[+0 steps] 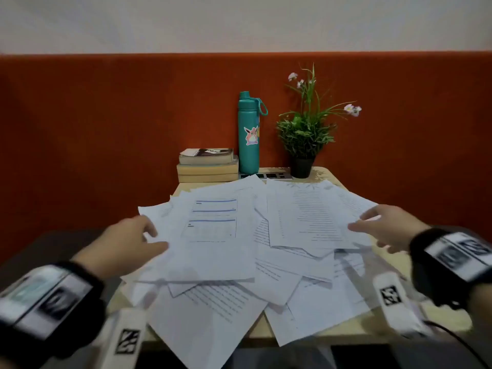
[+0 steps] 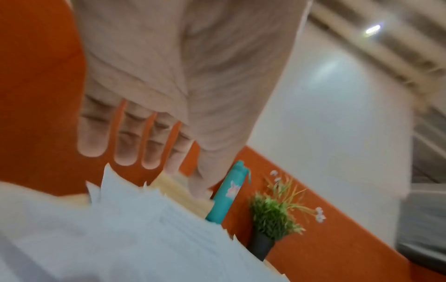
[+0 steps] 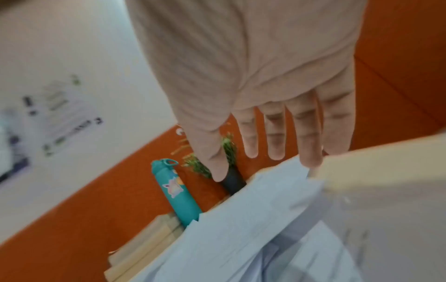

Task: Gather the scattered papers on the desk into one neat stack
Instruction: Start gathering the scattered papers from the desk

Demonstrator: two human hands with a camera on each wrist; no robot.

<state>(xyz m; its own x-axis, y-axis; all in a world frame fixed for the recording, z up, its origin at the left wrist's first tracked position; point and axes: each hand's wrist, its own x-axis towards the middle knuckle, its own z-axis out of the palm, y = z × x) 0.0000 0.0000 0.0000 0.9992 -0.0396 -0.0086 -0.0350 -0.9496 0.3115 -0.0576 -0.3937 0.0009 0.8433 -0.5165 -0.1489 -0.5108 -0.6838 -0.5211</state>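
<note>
Your left hand (image 1: 127, 242) hangs at the left fringe of the papers (image 1: 239, 243), fingers (image 2: 92, 137) straight and spread, thumb low over a sheet's corner, clamped on nothing. Whether the tips touch paper you cannot tell; the wrist views are blurred. It sits there, I judge, to sweep the left-hand sheets inward.

The papers themselves lie fanned across nearly the whole desk (image 1: 396, 265), overlapping at odd angles, nothing squared yet, so the gathering has hardly begun. Mind the edges: the left sheets jut past the desk's left side, and several near sheets overhang the near edge toward you. Those are likely to slip off if you push outward or drag a sheet from below.

At the far side stand the books (image 1: 207, 166), the teal bottle (image 1: 249, 134) and the potted plant (image 1: 303, 145), ranged along the wall. The far sheets reach almost to them, so there is little room to push away from you; the bottle looks easy to tip.

Your right hand (image 1: 386, 226) mirrors the left at the right fringe, fingers (image 3: 306, 133) apart and extended, holding nothing. Bare desk shows only on the right and near-right, so draw both sides toward the middle.
</note>
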